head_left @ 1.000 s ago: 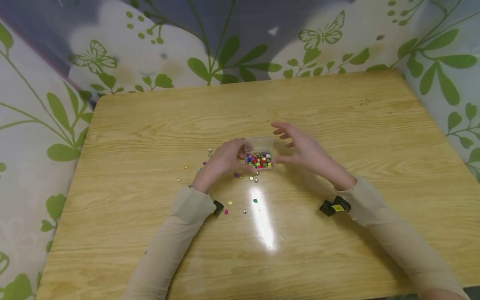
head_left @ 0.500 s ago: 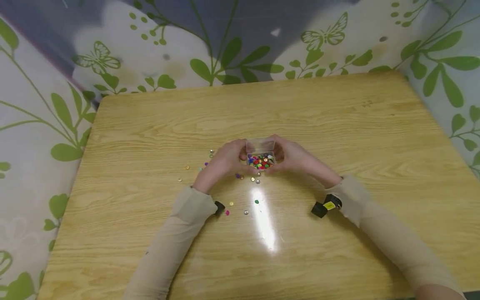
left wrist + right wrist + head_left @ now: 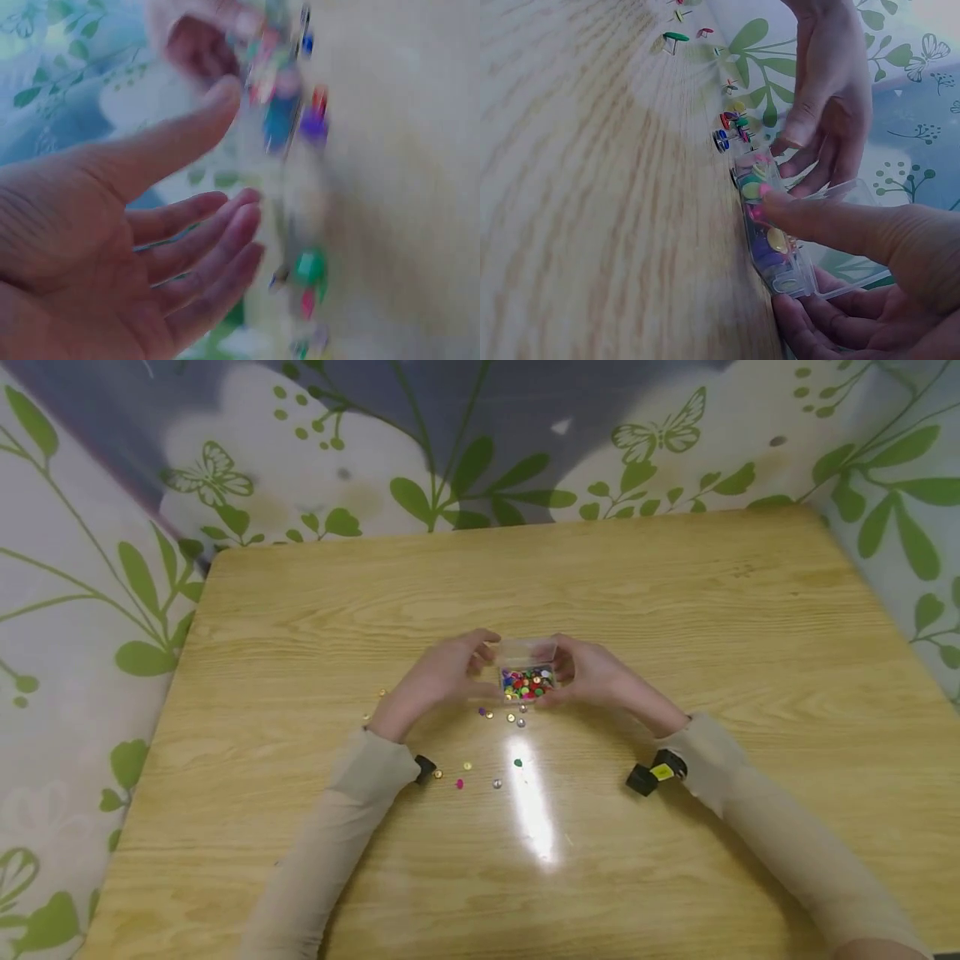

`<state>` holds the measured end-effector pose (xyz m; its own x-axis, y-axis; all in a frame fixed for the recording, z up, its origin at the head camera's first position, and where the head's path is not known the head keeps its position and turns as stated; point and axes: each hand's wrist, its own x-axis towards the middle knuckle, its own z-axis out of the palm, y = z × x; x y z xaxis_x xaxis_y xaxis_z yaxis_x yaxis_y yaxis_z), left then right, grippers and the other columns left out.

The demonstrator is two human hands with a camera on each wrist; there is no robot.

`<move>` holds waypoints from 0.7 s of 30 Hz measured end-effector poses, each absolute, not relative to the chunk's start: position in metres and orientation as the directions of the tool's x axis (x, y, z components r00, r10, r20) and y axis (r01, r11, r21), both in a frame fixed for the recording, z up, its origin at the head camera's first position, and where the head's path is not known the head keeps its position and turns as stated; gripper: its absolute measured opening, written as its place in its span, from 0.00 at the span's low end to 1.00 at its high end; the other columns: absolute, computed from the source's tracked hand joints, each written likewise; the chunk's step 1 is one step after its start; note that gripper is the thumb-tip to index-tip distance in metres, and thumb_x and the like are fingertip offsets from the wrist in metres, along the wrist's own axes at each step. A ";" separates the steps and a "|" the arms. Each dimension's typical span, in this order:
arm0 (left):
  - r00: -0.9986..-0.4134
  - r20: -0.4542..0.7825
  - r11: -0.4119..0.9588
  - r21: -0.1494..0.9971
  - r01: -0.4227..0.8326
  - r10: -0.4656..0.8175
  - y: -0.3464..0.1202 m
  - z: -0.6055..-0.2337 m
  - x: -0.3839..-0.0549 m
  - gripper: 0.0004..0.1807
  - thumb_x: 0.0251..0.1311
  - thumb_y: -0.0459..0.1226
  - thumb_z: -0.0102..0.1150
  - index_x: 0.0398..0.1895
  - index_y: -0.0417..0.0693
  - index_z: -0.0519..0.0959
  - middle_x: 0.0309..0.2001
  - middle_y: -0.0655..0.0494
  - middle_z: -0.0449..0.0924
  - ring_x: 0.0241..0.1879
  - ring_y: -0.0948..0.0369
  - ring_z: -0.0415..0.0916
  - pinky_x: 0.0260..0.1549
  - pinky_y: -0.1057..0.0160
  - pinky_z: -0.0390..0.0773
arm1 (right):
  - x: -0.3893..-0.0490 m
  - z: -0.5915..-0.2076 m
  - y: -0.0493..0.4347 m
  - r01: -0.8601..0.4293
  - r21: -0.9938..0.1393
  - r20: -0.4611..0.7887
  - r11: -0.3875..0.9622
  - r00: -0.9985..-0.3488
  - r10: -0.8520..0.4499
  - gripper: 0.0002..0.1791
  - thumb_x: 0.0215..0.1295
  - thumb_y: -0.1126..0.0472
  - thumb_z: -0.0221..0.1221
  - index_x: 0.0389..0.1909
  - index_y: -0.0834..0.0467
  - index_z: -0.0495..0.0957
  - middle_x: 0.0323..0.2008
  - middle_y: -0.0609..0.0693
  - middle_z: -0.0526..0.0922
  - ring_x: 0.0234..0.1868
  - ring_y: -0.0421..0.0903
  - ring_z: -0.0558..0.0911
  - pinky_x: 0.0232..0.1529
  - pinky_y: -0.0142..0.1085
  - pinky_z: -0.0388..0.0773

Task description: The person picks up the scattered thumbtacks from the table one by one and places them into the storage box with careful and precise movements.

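Note:
A small clear plastic box (image 3: 786,283) stands on the table with its hinged lid (image 3: 528,651) raised. Inside lie several coloured thumbtacks (image 3: 529,682). My right hand (image 3: 600,677) grips the box from the right; in the right wrist view its thumb lies across the front wall and the other fingers are behind and below. At the box's left side, my left hand (image 3: 441,672) is spread with thumb and fingers apart. In the left wrist view the left palm (image 3: 82,225) shows with nothing held, and the tacks beyond it are blurred.
Loose thumbtacks lie on the wooden table (image 3: 660,577) in front and to the left of the box, among them a green tack (image 3: 518,762), a pink tack (image 3: 460,784) and a silver tack (image 3: 497,783). A patterned wall (image 3: 360,460) rises behind the table.
My right hand has come in from the right and taken hold of the box. The left hand, earlier holding the box, has let go and drawn slightly left.

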<state>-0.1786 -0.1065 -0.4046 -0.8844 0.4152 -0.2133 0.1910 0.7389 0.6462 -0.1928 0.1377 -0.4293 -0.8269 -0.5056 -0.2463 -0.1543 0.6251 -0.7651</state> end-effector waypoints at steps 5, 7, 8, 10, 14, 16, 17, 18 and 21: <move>-0.963 -0.060 0.757 0.631 0.169 0.265 -0.140 -0.400 -0.189 0.14 0.67 0.38 0.65 0.52 0.43 0.81 0.49 0.48 0.85 0.47 0.52 0.82 0.49 0.53 0.80 | -0.194 -0.429 0.139 -0.158 -0.757 -0.247 0.634 -0.830 -0.501 0.40 0.50 0.63 0.77 0.64 0.65 0.71 0.51 0.63 0.78 0.53 0.58 0.79 0.60 0.49 0.76; -0.979 -0.037 0.777 0.614 0.136 0.201 -0.151 -0.402 -0.191 0.08 0.68 0.37 0.64 0.46 0.44 0.83 0.45 0.49 0.86 0.45 0.52 0.82 0.47 0.53 0.79 | -0.194 -0.430 0.138 -0.158 -0.757 -0.246 0.634 -0.830 -0.501 0.40 0.50 0.63 0.77 0.64 0.65 0.71 0.51 0.62 0.78 0.53 0.57 0.79 0.59 0.49 0.77; -0.984 -0.034 0.783 0.610 0.120 0.177 -0.155 -0.403 -0.191 0.07 0.67 0.36 0.65 0.44 0.44 0.84 0.43 0.49 0.86 0.44 0.51 0.82 0.46 0.53 0.79 | -0.194 -0.430 0.138 -0.159 -0.757 -0.245 0.633 -0.830 -0.501 0.40 0.50 0.63 0.77 0.63 0.65 0.71 0.51 0.62 0.78 0.52 0.57 0.79 0.59 0.49 0.77; -0.987 -0.048 0.795 0.599 0.092 0.150 -0.162 -0.405 -0.190 0.06 0.67 0.36 0.65 0.42 0.44 0.85 0.42 0.49 0.87 0.43 0.51 0.82 0.46 0.52 0.79 | -0.194 -0.430 0.138 -0.159 -0.758 -0.247 0.633 -0.828 -0.503 0.39 0.50 0.63 0.77 0.63 0.65 0.71 0.50 0.62 0.78 0.52 0.57 0.79 0.58 0.48 0.77; -0.985 -0.091 0.823 0.564 0.071 0.148 -0.168 -0.411 -0.188 0.05 0.66 0.37 0.66 0.38 0.43 0.85 0.38 0.48 0.86 0.41 0.51 0.82 0.44 0.53 0.78 | -0.194 -0.430 0.138 -0.158 -0.754 -0.252 0.638 -0.826 -0.503 0.39 0.51 0.62 0.77 0.63 0.65 0.71 0.51 0.62 0.78 0.52 0.57 0.79 0.58 0.48 0.77; -0.982 -0.108 0.838 0.541 0.071 0.153 -0.168 -0.414 -0.187 0.06 0.65 0.38 0.67 0.37 0.44 0.85 0.35 0.49 0.85 0.38 0.52 0.81 0.41 0.54 0.78 | -0.193 -0.430 0.138 -0.155 -0.752 -0.255 0.641 -0.828 -0.499 0.39 0.51 0.62 0.77 0.63 0.65 0.71 0.51 0.62 0.78 0.52 0.57 0.79 0.58 0.48 0.77; -0.981 -0.114 0.845 0.530 0.073 0.156 -0.168 -0.415 -0.187 0.06 0.66 0.39 0.67 0.36 0.44 0.85 0.34 0.50 0.85 0.37 0.53 0.80 0.40 0.55 0.77 | -0.193 -0.430 0.138 -0.155 -0.752 -0.254 0.641 -0.829 -0.498 0.39 0.51 0.62 0.77 0.63 0.65 0.71 0.51 0.62 0.78 0.52 0.57 0.79 0.58 0.48 0.77; -0.981 -0.120 0.849 0.523 0.070 0.155 -0.168 -0.416 -0.187 0.07 0.66 0.39 0.67 0.36 0.44 0.85 0.33 0.50 0.84 0.35 0.54 0.78 0.38 0.56 0.76 | -0.193 -0.430 0.138 -0.156 -0.750 -0.253 0.643 -0.830 -0.497 0.39 0.51 0.62 0.77 0.63 0.65 0.71 0.51 0.62 0.78 0.52 0.57 0.79 0.58 0.48 0.77; -0.982 -0.117 0.860 0.505 0.073 0.151 -0.167 -0.418 -0.187 0.07 0.66 0.40 0.67 0.35 0.44 0.85 0.32 0.51 0.84 0.33 0.55 0.77 0.35 0.57 0.74 | -0.193 -0.429 0.138 -0.157 -0.751 -0.252 0.642 -0.830 -0.497 0.39 0.50 0.63 0.77 0.63 0.65 0.72 0.51 0.62 0.78 0.52 0.57 0.79 0.58 0.48 0.77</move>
